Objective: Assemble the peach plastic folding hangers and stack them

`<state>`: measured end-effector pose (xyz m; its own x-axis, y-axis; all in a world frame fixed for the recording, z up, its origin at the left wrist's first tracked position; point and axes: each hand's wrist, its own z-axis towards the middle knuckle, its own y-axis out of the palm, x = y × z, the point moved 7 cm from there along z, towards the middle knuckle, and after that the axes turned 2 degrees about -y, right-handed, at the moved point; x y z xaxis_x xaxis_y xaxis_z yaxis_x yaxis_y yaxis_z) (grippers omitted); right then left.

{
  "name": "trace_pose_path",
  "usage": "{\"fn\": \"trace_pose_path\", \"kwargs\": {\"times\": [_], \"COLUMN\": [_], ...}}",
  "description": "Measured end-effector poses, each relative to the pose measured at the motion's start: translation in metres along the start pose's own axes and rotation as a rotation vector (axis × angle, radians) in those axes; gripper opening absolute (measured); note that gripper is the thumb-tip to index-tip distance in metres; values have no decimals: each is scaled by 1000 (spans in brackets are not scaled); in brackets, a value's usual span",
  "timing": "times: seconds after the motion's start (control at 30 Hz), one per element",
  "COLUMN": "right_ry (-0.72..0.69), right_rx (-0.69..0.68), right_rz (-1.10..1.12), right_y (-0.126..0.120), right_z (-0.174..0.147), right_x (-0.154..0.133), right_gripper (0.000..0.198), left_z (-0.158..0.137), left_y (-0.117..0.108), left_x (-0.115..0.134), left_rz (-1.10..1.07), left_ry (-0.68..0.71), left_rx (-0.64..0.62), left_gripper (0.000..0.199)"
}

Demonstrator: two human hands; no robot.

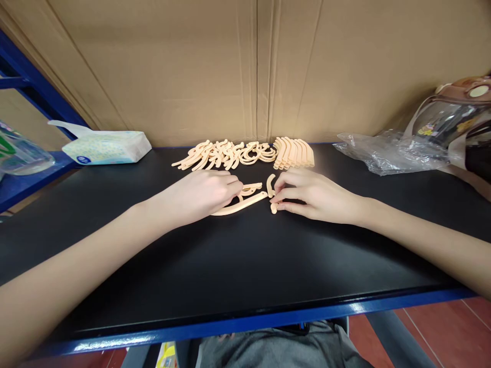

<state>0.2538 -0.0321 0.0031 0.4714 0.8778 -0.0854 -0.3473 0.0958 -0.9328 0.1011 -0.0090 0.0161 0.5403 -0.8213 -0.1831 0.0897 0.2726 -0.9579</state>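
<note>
Clock centred on gap between hands. Left hand (210, 191) placed at 9 o'clock, fingers bunched together at long curved peach strip (247, 203); fingertips hidden, pinch cannot be told. Right hand (310, 194) placed at 3, thumb and forefinger drawn close at short peg (273, 208) at 4; firm pinch cannot be told. Neatly lined-up curved tubes (294, 152) seen at 1.

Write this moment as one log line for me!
left hand: by long curved piece | right hand: at small piece | behind: row of curved pieces | grips: unclear
</note>
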Motion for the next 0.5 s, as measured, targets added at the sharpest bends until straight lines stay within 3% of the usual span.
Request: {"fn": "trace_pose_path", "kwargs": {"times": [0.1, 0.33, 0.5], "right_ry": [11, 41, 141], "right_rx": [17, 157, 125], "right_rz": [9, 4, 26], "right_y": [1, -5, -4], "right_z": [2, 2, 0], "right_x": [-5, -6, 2], "right_gripper": [25, 6, 7], "left_z": [0, 0, 0], "left_y": [4, 6, 7], "left_x": [4, -5, -6], "left_rz": [81, -124, -237], "left_ry": [52, 5, -58], "left_rx": [-74, -2, 44], "left_gripper": [31, 27, 22]}}
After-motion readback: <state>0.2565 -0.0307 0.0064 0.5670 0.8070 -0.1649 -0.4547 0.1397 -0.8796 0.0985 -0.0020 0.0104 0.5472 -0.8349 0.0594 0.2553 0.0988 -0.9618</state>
